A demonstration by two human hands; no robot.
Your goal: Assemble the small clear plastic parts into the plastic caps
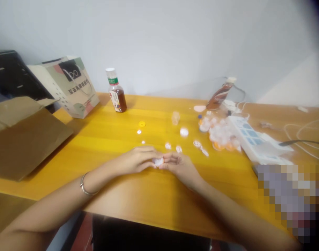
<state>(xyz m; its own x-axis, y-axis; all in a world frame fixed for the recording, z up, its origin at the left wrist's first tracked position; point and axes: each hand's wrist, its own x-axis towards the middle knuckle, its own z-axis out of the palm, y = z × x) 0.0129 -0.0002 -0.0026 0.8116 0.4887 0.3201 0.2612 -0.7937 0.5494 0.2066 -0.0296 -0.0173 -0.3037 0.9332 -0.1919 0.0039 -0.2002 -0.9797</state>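
Observation:
A small white round piece with a bit of orange at its edge is pinched between my two hands, low over the table near its front. My left hand grips it from the left, and my right hand holds its right side; blur hides its finer shape. Just beyond the fingers lie two small white discs, one left and one right. A white perforated strip rests to the right of them. Farther back are a yellow disc, a small white cap-like piece and a thicker white round piece.
At left stand an open cardboard box and a printed paper bag. Two drink bottles, one upright and one tilted, are at the back. A pile of white and orange pieces lies right, beside a white tray and cables.

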